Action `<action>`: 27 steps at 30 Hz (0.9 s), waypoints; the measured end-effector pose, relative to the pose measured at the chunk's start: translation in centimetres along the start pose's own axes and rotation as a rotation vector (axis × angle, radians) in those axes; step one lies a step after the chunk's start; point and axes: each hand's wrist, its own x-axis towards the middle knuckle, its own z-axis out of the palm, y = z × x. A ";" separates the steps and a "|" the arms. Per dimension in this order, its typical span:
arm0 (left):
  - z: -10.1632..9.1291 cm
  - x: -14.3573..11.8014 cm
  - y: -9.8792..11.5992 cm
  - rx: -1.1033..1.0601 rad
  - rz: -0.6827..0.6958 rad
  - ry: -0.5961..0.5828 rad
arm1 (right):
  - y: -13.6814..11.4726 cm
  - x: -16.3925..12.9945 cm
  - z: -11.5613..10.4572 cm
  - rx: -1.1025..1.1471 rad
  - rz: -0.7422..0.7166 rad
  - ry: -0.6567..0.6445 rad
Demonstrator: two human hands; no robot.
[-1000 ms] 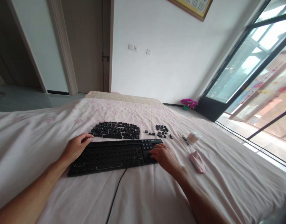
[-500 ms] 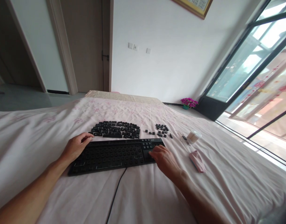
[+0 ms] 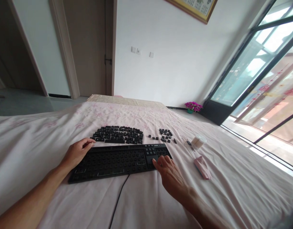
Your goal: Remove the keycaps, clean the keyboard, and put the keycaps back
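- While the pale pink bedsheet [image 3: 41, 140] is spreading across the whole lower view, the left hand [image 3: 76, 152] is resting at the 9 o'clock end of the black keyboard [image 3: 117, 160], loosely curled, its fingertips touching the upper left corner of the frame and grasping nothing.
- Most of the keyboard's sockets are showing bare, with a few keys sitting at its right end, and its black cable [image 3: 117, 197] is running off the front edge toward 6 o'clock.
- At 12 o'clock from the keyboard, just beyond its far edge, a big heap of loose black keycaps [image 3: 119, 134] is lying on the sheet.
- Toward 1 o'clock from the keyboard, a smaller scatter of keycaps [image 3: 164, 134] is lying apart from the heap.
- At the keyboard's 4 o'clock corner, the right hand [image 3: 167, 171] is lying flat and relaxed, fingers spread, fingertips touching the keyboard's near right edge, holding nothing.
- At 3 o'clock from that hand, a folded pink cloth [image 3: 202, 167] is lying nearby.
- Beyond the cloth, at its 12 o'clock, a round tub of cotton swabs [image 3: 199, 141] is standing upright, with a small dark tool [image 3: 189, 144] lying just beside it; I cannot tell what the tool is.
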 end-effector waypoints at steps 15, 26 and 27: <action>0.0 0.0 -0.2 -0.015 0.008 -0.007 | 6.7 12.8 0.7 -0.020 0.264 0.014; -0.1 -0.2 0.2 -0.020 -0.009 -0.016 | 6.4 17.6 3.8 -0.155 0.277 -0.089; -0.1 -0.2 0.2 -0.022 -0.010 -0.016 | 6.4 17.9 4.0 -0.158 0.275 -0.099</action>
